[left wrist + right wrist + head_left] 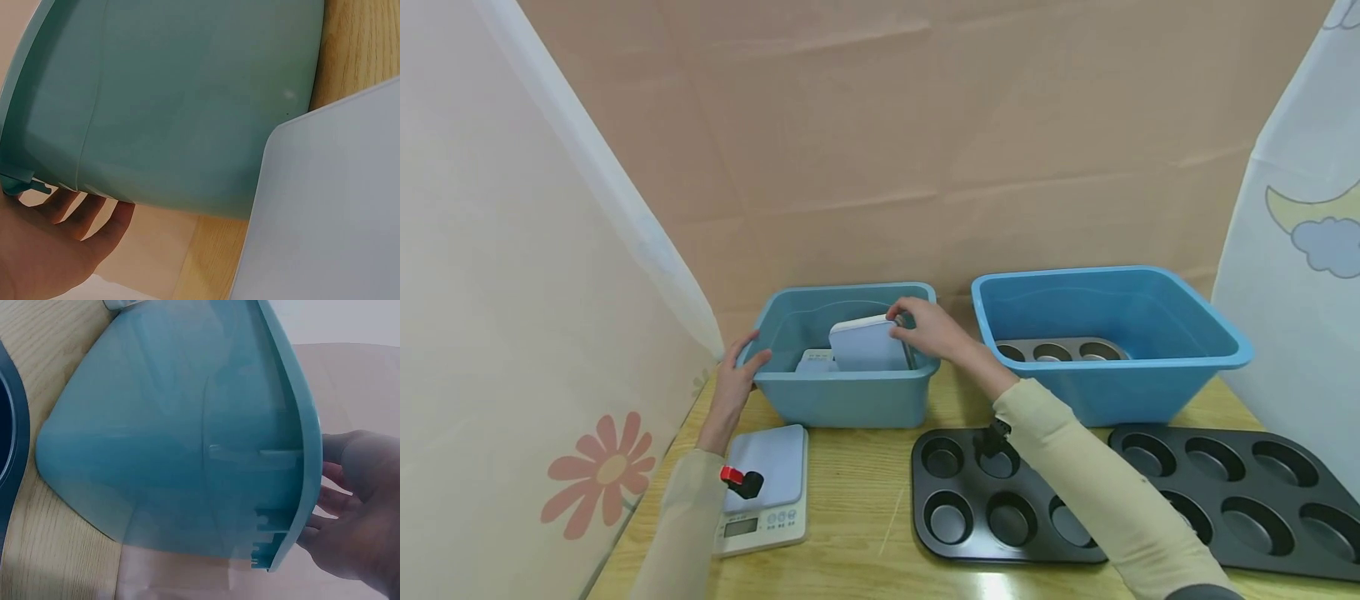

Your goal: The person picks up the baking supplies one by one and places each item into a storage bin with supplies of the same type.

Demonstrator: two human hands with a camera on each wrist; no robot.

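Left hand (736, 379): fingers curled at the left end of a dull teal plastic bin (842, 404), gripping its rim. Right hand (934, 330): thumb and fingers pinched the upper right corner of a pale-blue, flat rectangular scale (868, 348), which stood tilted inside that bin. A second pale scale (817, 360) lay beside it, partly hidden. A white kitchen scale with a grey display (767, 471) sat on the wooden table (850, 508), near a dark metal six-cup muffin tin (976, 492).
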